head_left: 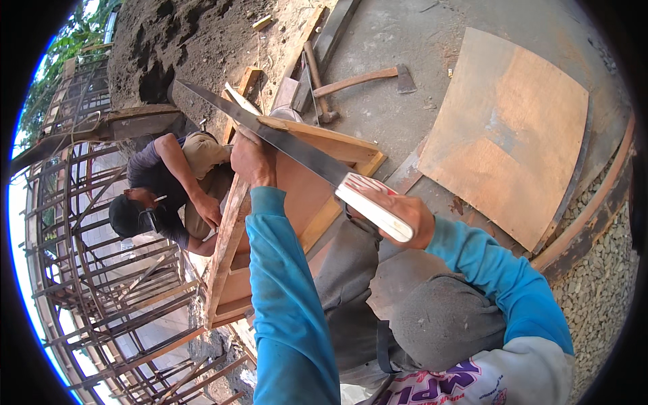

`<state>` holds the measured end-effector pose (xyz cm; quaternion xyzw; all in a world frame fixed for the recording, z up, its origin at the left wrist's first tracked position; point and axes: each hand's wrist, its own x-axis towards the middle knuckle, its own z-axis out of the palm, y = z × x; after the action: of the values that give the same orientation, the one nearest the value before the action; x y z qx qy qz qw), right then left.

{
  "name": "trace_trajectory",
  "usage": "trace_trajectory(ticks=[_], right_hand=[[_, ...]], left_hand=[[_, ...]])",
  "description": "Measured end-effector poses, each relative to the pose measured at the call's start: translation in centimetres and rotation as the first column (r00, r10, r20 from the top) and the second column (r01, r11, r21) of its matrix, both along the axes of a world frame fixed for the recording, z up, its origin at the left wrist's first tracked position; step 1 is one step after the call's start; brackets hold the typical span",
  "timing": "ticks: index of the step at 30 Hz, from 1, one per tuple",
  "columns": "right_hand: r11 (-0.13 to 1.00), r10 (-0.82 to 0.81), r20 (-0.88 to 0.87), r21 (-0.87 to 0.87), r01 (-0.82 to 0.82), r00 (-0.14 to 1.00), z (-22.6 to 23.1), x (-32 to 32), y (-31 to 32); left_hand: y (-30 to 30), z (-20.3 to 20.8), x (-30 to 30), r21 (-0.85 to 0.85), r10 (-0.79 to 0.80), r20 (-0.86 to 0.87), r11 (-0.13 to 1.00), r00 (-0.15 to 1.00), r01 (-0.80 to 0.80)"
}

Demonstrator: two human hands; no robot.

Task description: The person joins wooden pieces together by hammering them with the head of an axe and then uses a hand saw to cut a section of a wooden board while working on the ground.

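Observation:
My right hand [416, 219] is wrapped round the white and red handle of a hand saw [300, 152]. The long grey blade slants up to the left, across the top of a wooden frame [228, 246] with reddish plywood between its timbers. Just below the blade, my left hand [254, 160] grips the frame's upper corner, its fingertips partly hidden by the blade. Whether the teeth are in the wood, I cannot tell. To the left, a crouching person [165, 182] in a dark shirt and cap has their hands by the frame's left edge.
A hatchet [364, 81] and a hammer [316, 77] lie on the concrete beyond the frame. At right rests a large plywood sheet [506, 135], with gravel [601, 297] past it. Dirt [196, 47] lies at the far left; a lattice of thin timbers [115, 283] runs along the left.

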<state>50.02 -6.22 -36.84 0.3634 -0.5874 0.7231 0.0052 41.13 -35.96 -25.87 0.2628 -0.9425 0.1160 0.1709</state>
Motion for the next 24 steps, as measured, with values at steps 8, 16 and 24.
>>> trace_trajectory(ticks=[8, 16, 24], right_hand=[[0.996, -0.077, -0.109, 0.028, 0.081, 0.991, -2.7, 2.8, 1.9], [1.0, -0.006, -0.009, 0.017, 0.006, 1.0, 1.9, -2.5, -3.0], [0.997, -0.081, -0.099, -0.022, 0.08, 0.992, 0.0, -0.4, 1.0]], left_hand=[[0.6, 0.9, -2.1, -0.151, -0.087, -0.033, 0.985, 0.996, 0.081], [-0.8, 0.5, -1.2, -0.137, -0.138, 0.048, 0.98, 0.989, 0.143], [0.2, -0.3, -1.0, -0.134, -0.065, -0.011, 0.989, 0.998, 0.062]])
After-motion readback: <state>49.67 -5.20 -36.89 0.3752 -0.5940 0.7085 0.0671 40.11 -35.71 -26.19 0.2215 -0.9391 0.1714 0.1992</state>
